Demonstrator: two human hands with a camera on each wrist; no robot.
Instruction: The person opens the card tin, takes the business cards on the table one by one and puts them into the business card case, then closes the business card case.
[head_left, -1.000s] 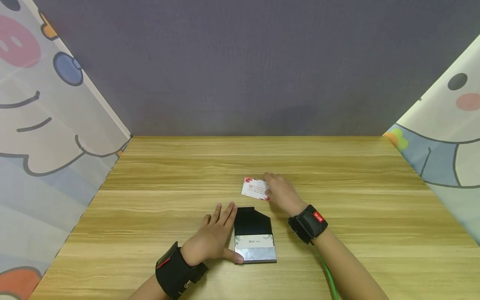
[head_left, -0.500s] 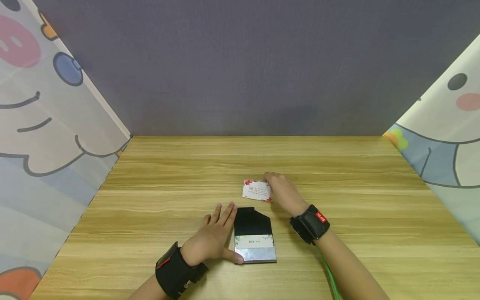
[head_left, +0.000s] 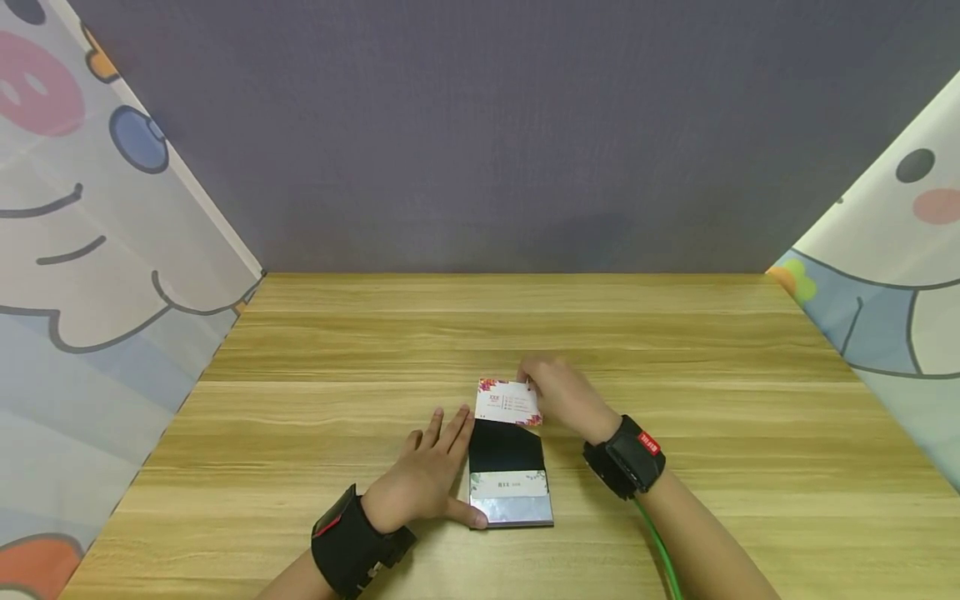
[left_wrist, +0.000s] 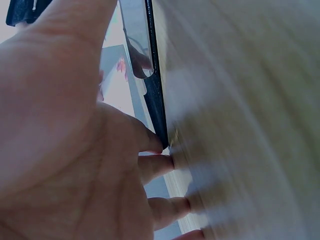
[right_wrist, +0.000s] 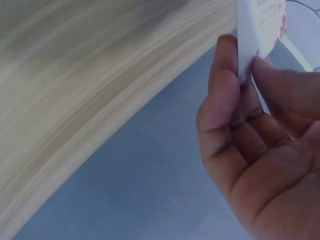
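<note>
My right hand (head_left: 567, 398) pinches a white business card (head_left: 504, 403) with red floral corners by its right end. In the right wrist view thumb and fingers close on the card (right_wrist: 255, 35). The card's lower edge overlaps the top of a black business card case (head_left: 506, 450), whose flap lies opened away from me. Another card (head_left: 508, 483), with green leaf print, sits in the case above its silvery front. My left hand (head_left: 422, 479) lies spread along the case's left side, fingers straight, thumb at its lower left corner. The left wrist view shows the case's edge (left_wrist: 159, 110) beside the fingertips.
The wooden table (head_left: 337, 333) ends at a grey upright panel (head_left: 480, 150). Cartoon-printed cloths (head_left: 112, 208) flank both sides. Black bands sit on both wrists, and a green cable (head_left: 658, 546) trails from the right wristband (head_left: 626, 457).
My right hand has brought the flowered card a little toward me, from beyond the case to over its flap's far edge. My left hand and the case stay in place.
</note>
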